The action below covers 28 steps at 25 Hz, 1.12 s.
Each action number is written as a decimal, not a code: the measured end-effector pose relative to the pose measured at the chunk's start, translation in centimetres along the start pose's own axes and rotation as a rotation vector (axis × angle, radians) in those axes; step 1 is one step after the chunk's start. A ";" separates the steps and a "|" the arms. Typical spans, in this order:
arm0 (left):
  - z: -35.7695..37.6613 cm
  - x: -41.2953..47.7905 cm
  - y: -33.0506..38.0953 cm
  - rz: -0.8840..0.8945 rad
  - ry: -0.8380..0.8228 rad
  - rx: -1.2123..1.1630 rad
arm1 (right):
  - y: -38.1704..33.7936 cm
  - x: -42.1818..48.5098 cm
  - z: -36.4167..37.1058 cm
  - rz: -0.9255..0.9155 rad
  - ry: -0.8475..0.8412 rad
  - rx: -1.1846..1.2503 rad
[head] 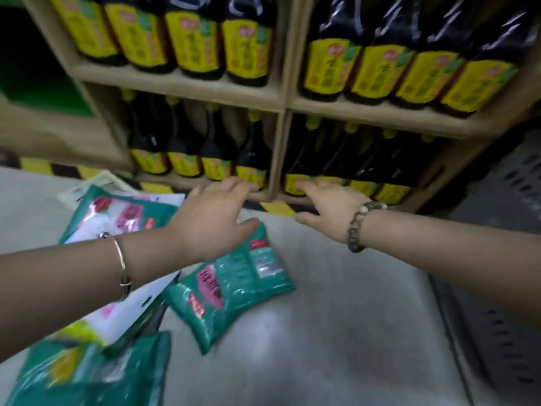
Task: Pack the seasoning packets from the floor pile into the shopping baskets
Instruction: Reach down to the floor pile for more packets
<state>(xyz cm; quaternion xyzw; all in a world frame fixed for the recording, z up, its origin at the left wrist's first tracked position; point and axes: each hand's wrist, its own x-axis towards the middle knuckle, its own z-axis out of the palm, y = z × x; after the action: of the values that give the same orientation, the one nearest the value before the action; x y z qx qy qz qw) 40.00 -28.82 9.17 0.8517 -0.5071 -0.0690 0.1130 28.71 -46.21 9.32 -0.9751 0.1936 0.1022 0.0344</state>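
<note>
Both arms are stretched forward above the grey floor [336, 317], and fine detail is lost to blur. The left hand [213, 218] is held flat with its fingers straight and spread wide; nothing is gripped by it. Its thumb lies just beside the far corner of 1 teal seasoning packet [231, 285], though contact cannot be judged. That packet lies flat on the floor near the middle, tilted, apart from the others. A pile of packets [117, 215], teal and white with pink print, is spread along the floor's left edge under the left forearm, and 1 more teal packet [87, 373] is seen at the near-left corner. A thin metal bangle [123, 265] is worn on the left wrist.

The right hand [328, 212] is likewise opened, fingers extended and thumb held out, with nothing in it; a beaded bracelet [360, 227] is worn on its wrist. A grey slotted basket [509, 341] is set at the floor's right edge; its inside is not shown.

At the floor's far edge a wooden shelf unit [281, 98] is stocked with dark bottles [328, 68] bearing yellow labels, and yellow-and-black striped tape [278, 208] is run along its foot.
</note>
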 end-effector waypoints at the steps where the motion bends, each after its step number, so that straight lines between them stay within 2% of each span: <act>1: 0.8 -1.4 -1.6 -0.021 -0.033 0.004 | -1.6 1.2 1.5 -0.016 -0.038 -0.011; 5: 5.2 -6.0 -6.5 -0.130 -0.128 -0.053 | -7.0 5.9 7.6 0.030 -0.162 0.041; 11: 12.0 -8.7 -9.8 -0.342 -0.250 -0.244 | -8.7 8.9 16.5 0.387 -0.319 0.364; 16: 14.1 -10.3 -11.5 -0.487 -0.325 -0.403 | -8.4 9.3 18.6 0.776 -0.245 0.740; 18: 14.7 -10.5 -12.0 -0.550 -0.322 -0.468 | -8.5 9.7 18.7 0.769 -0.303 0.977; 19: 14.8 -10.5 -12.2 -0.582 -0.316 -0.517 | -8.6 9.7 18.7 0.775 -0.302 1.016; 22: 14.8 -10.1 -12.2 -0.726 -0.262 -0.793 | -7.9 9.6 18.7 0.808 -0.101 0.957; 24: 14.8 -9.8 -12.1 -0.836 -0.197 -1.000 | -7.9 9.5 18.0 0.712 -0.032 0.990; 26: 14.9 -9.7 -12.0 -0.920 -0.138 -1.158 | -7.9 9.5 16.6 0.565 -0.039 1.038; 28: 15.1 -9.9 -12.0 -0.965 -0.124 -1.280 | -8.4 9.4 15.1 0.410 -0.091 1.204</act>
<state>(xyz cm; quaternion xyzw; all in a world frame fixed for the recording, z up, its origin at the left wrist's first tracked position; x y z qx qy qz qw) 41.97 -16.48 -8.55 0.7416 0.0492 -0.4347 0.5085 37.62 -40.32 -7.16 -0.7229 0.3982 0.0213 0.5642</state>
